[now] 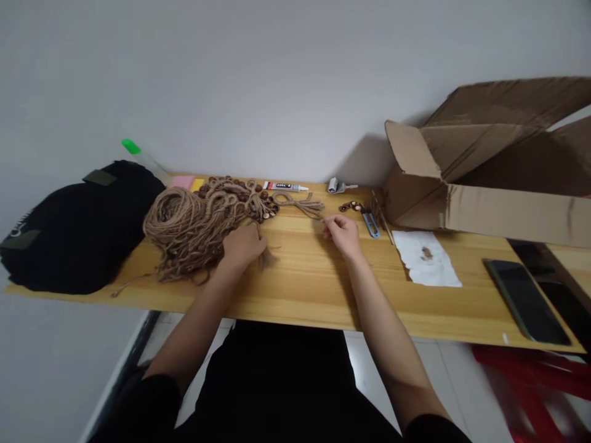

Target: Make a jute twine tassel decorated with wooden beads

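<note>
My left hand (244,245) is closed at the right side of a large heap of brown cord (184,231). A blurred, frayed cord end (268,258) pokes out beneath its fingers. Over the middle of the table, my right hand (342,235) is held with thumb and fingertips together; anything between them is too small to make out. Just beyond its fingertips lies a looped bundle of cord (300,203). Wooden beads (242,192) sit along the back of the heap. Blue thread snips (370,225) lie to the right of my right hand.
A glue tube (284,186) and a crumpled metal tube (339,186) lie by the wall. An open cardboard box (415,191), a stained white tissue (427,264) and a phone (526,301) occupy the right. A black bag (83,234) stands left on the wooden table (295,295).
</note>
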Action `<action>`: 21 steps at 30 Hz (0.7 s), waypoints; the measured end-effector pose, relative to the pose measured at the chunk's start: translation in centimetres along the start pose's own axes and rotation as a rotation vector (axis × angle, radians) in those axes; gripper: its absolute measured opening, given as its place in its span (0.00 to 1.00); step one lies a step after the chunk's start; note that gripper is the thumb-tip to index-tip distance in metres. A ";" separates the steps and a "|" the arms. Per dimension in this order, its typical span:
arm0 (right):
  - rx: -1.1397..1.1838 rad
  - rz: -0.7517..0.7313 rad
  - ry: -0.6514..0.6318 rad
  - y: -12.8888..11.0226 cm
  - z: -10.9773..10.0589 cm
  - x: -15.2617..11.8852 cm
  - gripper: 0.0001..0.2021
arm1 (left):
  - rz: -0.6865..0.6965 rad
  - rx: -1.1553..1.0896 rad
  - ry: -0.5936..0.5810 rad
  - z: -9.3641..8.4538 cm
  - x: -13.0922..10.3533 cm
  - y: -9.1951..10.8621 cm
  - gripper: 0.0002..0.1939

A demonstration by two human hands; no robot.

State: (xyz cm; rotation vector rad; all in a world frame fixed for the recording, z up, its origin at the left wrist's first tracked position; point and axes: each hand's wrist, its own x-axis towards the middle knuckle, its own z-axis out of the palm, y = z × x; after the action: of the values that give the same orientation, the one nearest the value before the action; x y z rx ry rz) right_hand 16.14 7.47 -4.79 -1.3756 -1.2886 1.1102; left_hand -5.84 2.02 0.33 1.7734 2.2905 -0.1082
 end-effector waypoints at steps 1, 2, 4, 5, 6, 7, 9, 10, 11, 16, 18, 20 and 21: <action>-0.004 -0.001 -0.001 0.1 0.0 0.0 0.11 | 0.005 0.011 -0.015 0.0 -0.5 0.1 0.13; -0.006 -0.001 -0.002 0.2 0.1 0.0 0.11 | 0.019 0.012 -0.032 -0.2 -1.0 0.0 0.12; -0.010 -0.003 -0.008 0.2 0.1 0.0 0.11 | 0.088 -0.047 -0.054 -0.6 -2.0 -0.7 0.10; -0.014 -0.006 -0.011 0.2 0.1 -0.1 0.11 | 0.133 -0.123 -0.046 -1.0 -2.5 -1.4 0.09; -0.018 -0.012 -0.015 0.2 0.1 -0.1 0.11 | 0.181 -0.236 -0.018 -1.4 -2.9 -2.2 0.09; -0.024 -0.020 -0.020 0.2 0.1 -0.2 0.11 | 0.215 -0.375 0.025 -1.8 -3.3 -3.1 0.09; -0.041 -0.043 -0.033 0.1 0.3 -0.4 0.11 | 0.249 -0.691 0.133 -2.6 -3.9 -5.1 0.08; -0.053 -0.055 -0.040 0.0 0.4 -0.5 0.11 | 0.250 -0.856 0.175 -3.0 -4.2 -6.1 0.07; -0.063 -0.061 -0.046 0.0 0.5 -0.6 0.11 | 0.242 -1.020 0.194 -3.3 -4.4 -6.9 0.07; -0.035 -0.025 -0.111 0.0 1.1 -0.9 0.10 | 0.153 -1.545 0.352 -4.4 -5.6 -9.5 0.12; -0.031 -0.030 -0.127 0.2 1.3 -0.9 0.10 | 0.092 -1.570 0.397 -4.7 -5.9 -9.8 0.14; -0.059 -0.045 -0.127 0.5 1.4 -0.9 0.09 | 0.052 -1.573 0.363 -4.8 -5.7 -10.1 0.16; -0.079 -0.050 -0.125 0.7 1.4 -0.8 0.09 | 0.027 -1.559 0.338 -4.8 -5.4 -10.2 0.16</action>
State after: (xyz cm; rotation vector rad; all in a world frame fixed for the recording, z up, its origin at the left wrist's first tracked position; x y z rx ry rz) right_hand 14.81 6.67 -5.66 -1.3417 -1.4632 1.1362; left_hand -15.07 -4.75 5.34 0.9008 1.4852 1.5655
